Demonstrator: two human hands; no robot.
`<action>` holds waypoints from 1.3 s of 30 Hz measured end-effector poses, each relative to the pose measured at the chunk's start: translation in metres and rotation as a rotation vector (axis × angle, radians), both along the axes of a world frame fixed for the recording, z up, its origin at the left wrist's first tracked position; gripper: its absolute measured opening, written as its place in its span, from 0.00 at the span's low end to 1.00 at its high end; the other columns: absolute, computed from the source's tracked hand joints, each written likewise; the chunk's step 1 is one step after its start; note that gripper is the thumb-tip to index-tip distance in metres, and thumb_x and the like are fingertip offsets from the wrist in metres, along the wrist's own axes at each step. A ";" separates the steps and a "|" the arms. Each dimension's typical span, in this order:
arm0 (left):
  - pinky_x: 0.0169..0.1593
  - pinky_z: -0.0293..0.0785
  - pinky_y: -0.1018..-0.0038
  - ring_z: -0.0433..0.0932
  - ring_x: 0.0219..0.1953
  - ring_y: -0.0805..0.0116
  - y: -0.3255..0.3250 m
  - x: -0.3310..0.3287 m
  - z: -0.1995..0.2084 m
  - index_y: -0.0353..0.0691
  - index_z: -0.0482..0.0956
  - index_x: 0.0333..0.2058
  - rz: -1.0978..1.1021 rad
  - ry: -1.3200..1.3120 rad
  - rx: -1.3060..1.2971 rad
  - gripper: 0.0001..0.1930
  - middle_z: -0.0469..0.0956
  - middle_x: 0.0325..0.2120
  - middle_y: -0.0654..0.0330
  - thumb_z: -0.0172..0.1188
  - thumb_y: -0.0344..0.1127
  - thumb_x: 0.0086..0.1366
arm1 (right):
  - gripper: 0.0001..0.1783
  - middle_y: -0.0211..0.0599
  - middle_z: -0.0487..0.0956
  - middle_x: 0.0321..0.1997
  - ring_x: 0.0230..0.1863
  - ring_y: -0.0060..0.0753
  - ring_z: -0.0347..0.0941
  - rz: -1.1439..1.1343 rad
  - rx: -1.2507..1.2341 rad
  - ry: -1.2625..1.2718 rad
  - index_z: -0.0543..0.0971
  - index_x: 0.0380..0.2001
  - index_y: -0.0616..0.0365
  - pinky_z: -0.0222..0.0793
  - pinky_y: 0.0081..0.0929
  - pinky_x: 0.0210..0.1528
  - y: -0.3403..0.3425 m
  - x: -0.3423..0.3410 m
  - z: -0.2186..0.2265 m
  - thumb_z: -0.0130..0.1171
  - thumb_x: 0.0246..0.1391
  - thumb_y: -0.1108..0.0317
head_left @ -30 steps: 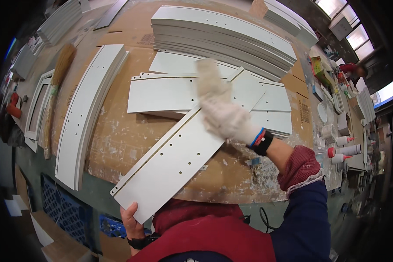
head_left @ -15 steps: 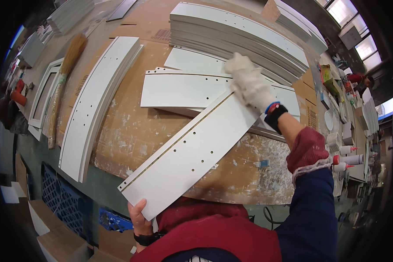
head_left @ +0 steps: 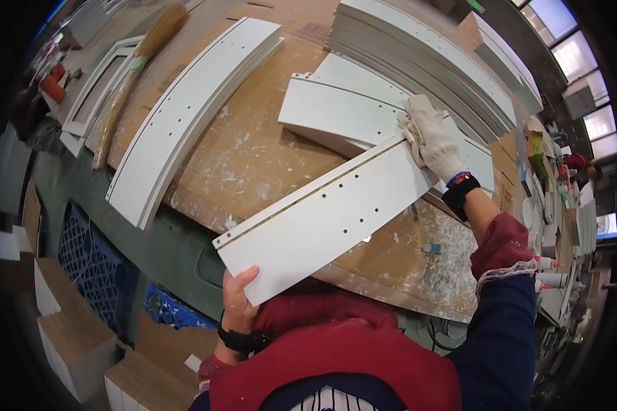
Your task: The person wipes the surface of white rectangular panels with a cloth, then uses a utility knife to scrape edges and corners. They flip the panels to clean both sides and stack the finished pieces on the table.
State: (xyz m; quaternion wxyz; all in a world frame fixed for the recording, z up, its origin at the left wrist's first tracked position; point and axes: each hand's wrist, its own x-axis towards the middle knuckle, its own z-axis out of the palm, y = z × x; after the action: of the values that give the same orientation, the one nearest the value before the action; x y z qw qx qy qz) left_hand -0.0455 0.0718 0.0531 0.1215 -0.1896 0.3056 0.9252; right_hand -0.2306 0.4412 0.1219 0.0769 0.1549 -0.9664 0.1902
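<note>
A long white panel [head_left: 308,226] with a dark groove along one edge and several drilled holes lies slantwise in front of me. My left hand [head_left: 240,294], bare, grips its near left end with the thumb on top; the fingers beneath are hidden. My right hand [head_left: 432,140], in a whitish work glove, is closed around the far right end, its fingers bent at the grooved edge. Behind that end, more white panels [head_left: 336,109] lie loosely overlapped, partly hidden by the glove and the held panel.
A stack of curved white panels [head_left: 188,113] stands left on the cardboard-covered table [head_left: 253,154]. A taller stack [head_left: 418,61] is at the back. Beyond the left stack lie a straw broom [head_left: 127,89] and a white frame [head_left: 96,89]. A blue crate [head_left: 96,260] and cardboard boxes [head_left: 75,335] sit lower left.
The whole view has turned and shifted, so table and stacks appear rotated clockwise. Both hands still hold the panel's ends; the right glove's fingers now show more clearly at the edge.
</note>
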 end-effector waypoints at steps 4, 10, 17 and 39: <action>0.51 0.72 0.66 0.74 0.47 0.57 -0.001 -0.004 -0.002 0.30 0.63 0.54 0.017 -0.014 0.030 0.27 0.72 0.47 0.50 0.52 0.22 0.52 | 0.21 0.49 0.75 0.45 0.43 0.50 0.73 0.336 0.072 0.216 0.68 0.51 0.59 0.70 0.37 0.43 -0.077 0.033 -0.005 0.51 0.53 0.67; 0.48 0.75 0.67 0.77 0.44 0.60 0.008 -0.001 -0.009 0.31 0.65 0.53 0.041 0.037 0.057 0.25 0.73 0.46 0.52 0.53 0.21 0.53 | 0.20 0.44 0.74 0.42 0.33 0.46 0.75 0.776 0.083 -0.166 0.69 0.48 0.56 0.71 0.36 0.31 -0.249 0.093 0.010 0.51 0.52 0.61; 0.49 0.72 0.70 0.75 0.45 0.63 -0.005 0.010 -0.003 0.28 0.67 0.50 -0.008 0.084 0.033 0.21 0.74 0.44 0.52 0.54 0.24 0.56 | 0.14 0.40 0.74 0.27 0.30 0.41 0.73 0.685 0.130 -0.375 0.72 0.40 0.53 0.69 0.33 0.35 -0.168 0.019 0.020 0.56 0.50 0.62; 0.53 0.67 0.70 0.72 0.49 0.66 -0.010 0.010 -0.007 0.32 0.65 0.53 -0.060 0.075 -0.065 0.25 0.73 0.47 0.55 0.56 0.25 0.55 | 0.13 0.33 0.80 0.30 0.29 0.29 0.76 1.055 -0.115 -1.220 0.78 0.36 0.53 0.73 0.24 0.35 -0.298 -0.017 -0.018 0.60 0.45 0.65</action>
State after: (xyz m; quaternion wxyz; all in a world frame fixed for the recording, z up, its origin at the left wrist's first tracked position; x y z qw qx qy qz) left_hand -0.0356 0.0614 0.0462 0.1316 -0.1496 0.3455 0.9170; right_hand -0.2480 0.1428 0.1034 -0.5559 0.4555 -0.6264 0.3020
